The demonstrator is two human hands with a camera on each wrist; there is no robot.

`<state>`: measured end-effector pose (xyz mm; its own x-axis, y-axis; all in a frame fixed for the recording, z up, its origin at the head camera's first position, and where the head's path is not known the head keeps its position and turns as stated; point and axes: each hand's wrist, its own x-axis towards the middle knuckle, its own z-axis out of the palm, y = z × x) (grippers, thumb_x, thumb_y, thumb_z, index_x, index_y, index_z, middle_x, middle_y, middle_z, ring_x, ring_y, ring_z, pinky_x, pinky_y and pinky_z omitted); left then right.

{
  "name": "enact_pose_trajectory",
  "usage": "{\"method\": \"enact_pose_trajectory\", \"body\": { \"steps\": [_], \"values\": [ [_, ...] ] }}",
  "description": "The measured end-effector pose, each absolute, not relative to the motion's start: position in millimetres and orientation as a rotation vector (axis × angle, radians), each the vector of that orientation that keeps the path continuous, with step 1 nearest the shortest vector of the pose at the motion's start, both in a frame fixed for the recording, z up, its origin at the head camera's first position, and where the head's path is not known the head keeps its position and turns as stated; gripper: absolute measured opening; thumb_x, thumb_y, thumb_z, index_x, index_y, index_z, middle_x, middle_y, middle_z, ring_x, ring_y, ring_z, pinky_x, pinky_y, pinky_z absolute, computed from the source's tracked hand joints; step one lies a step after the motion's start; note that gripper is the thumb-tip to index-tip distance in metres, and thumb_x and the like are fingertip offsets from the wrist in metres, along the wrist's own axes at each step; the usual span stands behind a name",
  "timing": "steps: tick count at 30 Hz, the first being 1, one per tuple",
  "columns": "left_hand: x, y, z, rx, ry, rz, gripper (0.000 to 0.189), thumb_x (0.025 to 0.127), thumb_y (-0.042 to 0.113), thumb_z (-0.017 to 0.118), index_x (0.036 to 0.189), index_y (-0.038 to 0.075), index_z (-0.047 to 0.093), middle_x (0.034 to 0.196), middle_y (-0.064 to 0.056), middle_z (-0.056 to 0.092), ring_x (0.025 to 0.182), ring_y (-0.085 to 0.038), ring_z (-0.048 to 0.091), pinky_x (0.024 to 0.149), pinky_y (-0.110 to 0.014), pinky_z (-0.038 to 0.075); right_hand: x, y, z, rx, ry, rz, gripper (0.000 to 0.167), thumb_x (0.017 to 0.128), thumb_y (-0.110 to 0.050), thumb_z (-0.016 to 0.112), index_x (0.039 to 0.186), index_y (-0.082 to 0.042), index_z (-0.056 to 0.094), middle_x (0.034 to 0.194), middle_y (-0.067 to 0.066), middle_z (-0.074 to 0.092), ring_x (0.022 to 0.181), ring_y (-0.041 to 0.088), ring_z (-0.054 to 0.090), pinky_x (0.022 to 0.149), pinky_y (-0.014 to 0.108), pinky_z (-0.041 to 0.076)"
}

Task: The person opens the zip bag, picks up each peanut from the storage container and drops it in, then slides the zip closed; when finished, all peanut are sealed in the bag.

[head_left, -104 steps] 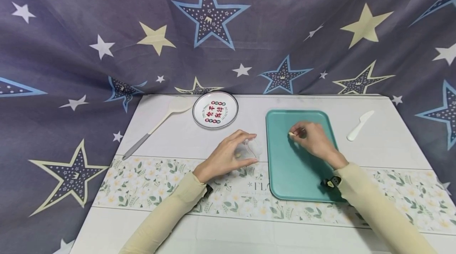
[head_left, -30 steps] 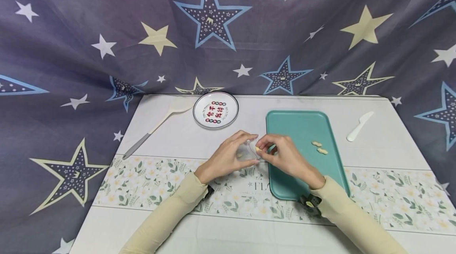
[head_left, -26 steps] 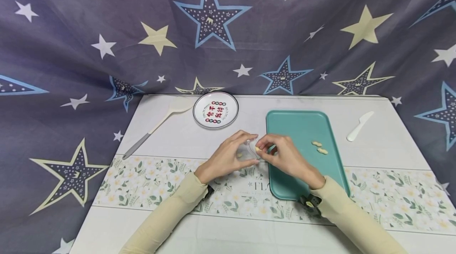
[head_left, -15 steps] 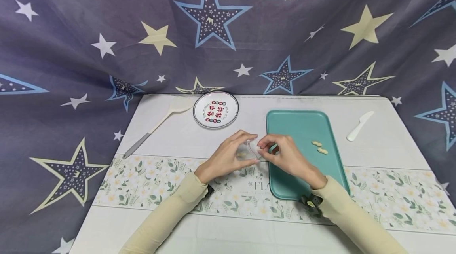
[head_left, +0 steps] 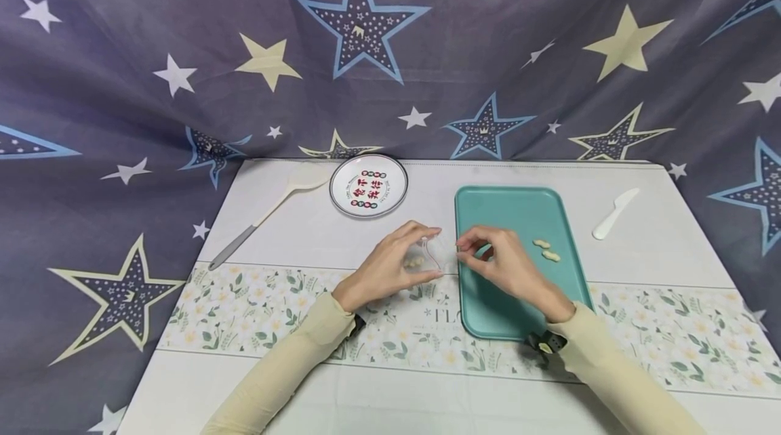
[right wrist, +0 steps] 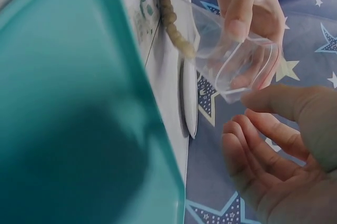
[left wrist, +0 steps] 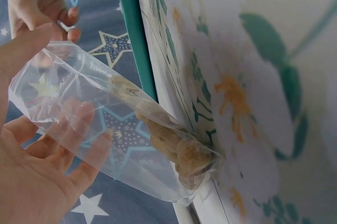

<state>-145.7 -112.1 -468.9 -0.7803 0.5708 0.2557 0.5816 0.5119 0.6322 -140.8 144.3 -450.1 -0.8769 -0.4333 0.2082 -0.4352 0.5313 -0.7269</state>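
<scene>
My left hand (head_left: 381,264) holds a clear zip bag (head_left: 432,253) upright over the table, thumb and fingers spreading its mouth. Several peanuts (left wrist: 176,142) in their shells lie at the bottom of the bag in the left wrist view. My right hand (head_left: 503,264) hovers over the left edge of the teal tray (head_left: 512,208), just right of the bag. Its fingers are loosely curled with a gap to the thumb and nothing between them, as the right wrist view shows. Two peanuts (head_left: 551,256) lie on the tray's right side.
A white plate (head_left: 348,184) with red lettering stands at the back. Left of it lies a cream turner (head_left: 308,177) with a grey handle. A white plastic knife (head_left: 616,215) lies right of the tray. Behind the table hangs a star-patterned curtain (head_left: 457,35).
My right hand has brought a peanut from the tray to the bag's mouth and let it go into the bag. It has since drawn back a little to the right, its fingers parted.
</scene>
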Motion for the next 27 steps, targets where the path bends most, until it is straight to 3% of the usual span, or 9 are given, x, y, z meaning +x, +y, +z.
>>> {"method": "enact_pose_trajectory", "body": {
  "steps": [20, 27],
  "values": [
    [-145.1, -114.8, -466.4, -0.998, -2.745, -1.129, 0.073, 0.088, 0.04, 0.085, 0.15, 0.015, 0.055, 0.138, -0.002, 0.062, 0.124, -0.02, 0.063, 0.112, -0.039, 0.052, -135.7, 195.0, -470.0, 0.626, -2.755, 1.172, 0.022, 0.083, 0.002, 0.084, 0.102, -0.002, 0.075, 0.09, 0.011, 0.077, 0.075, 0.016, 0.071, 0.064, 0.023, 0.061],
    [-145.3, -115.0, -467.8, -0.994, -2.749, -1.111, 0.074, 0.088, 0.042, 0.084, 0.15, 0.015, 0.055, 0.138, 0.0, 0.062, 0.125, -0.018, 0.062, 0.113, -0.039, 0.052, -134.4, 214.6, -473.8, 0.599, -2.799, 1.139, 0.024, 0.083, 0.002, 0.084, 0.105, -0.001, 0.075, 0.094, 0.013, 0.077, 0.077, 0.018, 0.071, 0.066, 0.028, 0.062]
  ]
}}
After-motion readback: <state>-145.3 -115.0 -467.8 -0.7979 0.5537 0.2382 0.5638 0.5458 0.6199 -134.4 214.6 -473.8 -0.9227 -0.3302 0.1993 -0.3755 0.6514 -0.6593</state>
